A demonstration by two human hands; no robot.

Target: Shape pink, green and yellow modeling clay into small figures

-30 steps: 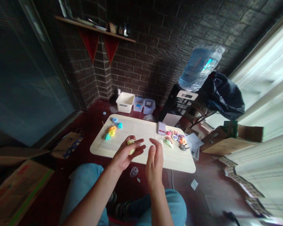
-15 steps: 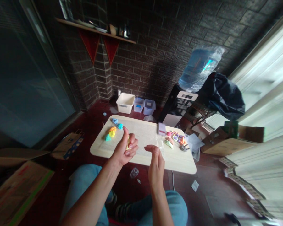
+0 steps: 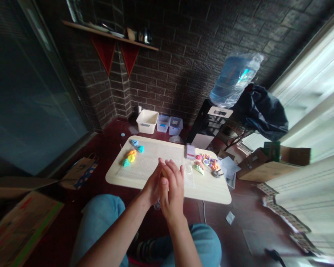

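My left hand (image 3: 153,182) and my right hand (image 3: 173,189) are pressed palm to palm above the near edge of the low table (image 3: 161,185). Between them sits a lump of yellow modelling clay (image 3: 164,173); only a small bit shows, and the palms hide the rest. The right fingers lie fairly straight over the left hand. At the table's left are soft clay lumps: blue (image 3: 134,142), turquoise (image 3: 140,148), orange (image 3: 132,152), yellow (image 3: 131,158) and green (image 3: 126,162). To the right lie a pale green clay piece (image 3: 198,169) and several coloured clay shapes (image 3: 206,162).
A phone-like flat object (image 3: 190,151) lies at the table's back right. Behind stand a white bin (image 3: 147,122) and two clear plastic boxes (image 3: 169,125). A water dispenser (image 3: 208,124) is back right, cardboard boxes (image 3: 281,168) further right. A paper bag (image 3: 79,171) stands left.
My right hand has moved left and come against my left hand, covering the yellow clay that the left fingers held. The lumps on the table have stayed put.
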